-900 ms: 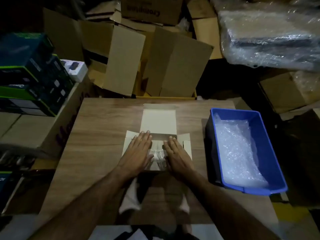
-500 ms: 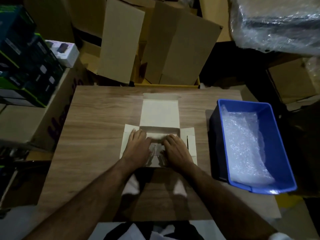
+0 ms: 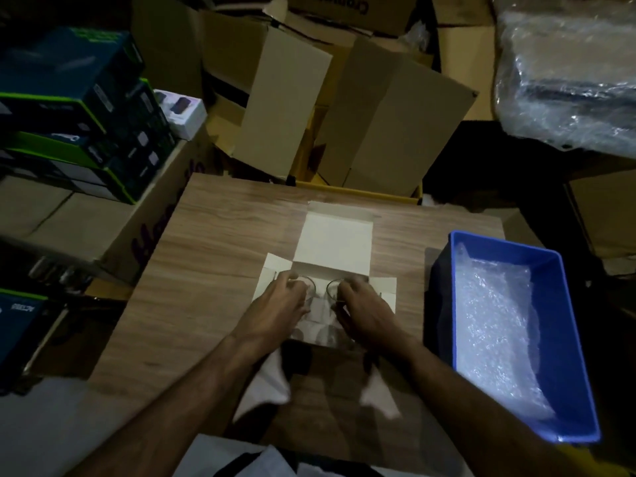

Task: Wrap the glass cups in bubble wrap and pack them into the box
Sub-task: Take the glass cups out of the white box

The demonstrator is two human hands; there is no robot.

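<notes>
Glass cups (image 3: pixel 308 287) gripped by hands.

Dim, soft focus, wide-angle edge warping

At the top edge of the frame, right of centre, a brown cardboard carton (image 3: pixel 347 12) carries dark printed lettering, upside down and cut off by the frame edge; it seems to begin "Crom", and the rest cannot be read. At the left of the frame, beside the desk (image 3: pixel 213 256), a large cardboard box (image 3: pixel 151 232) bears big purple handwritten-style letters on its side, seen at a slant and not legible. The stacked dark boxes with green edges (image 3: pixel 82 108) at the upper left have small white labels and printing, too small and dim to read. At the lower left edge, another dark box (image 3: pixel 20 315) shows small pale characters, also illegible.
</notes>
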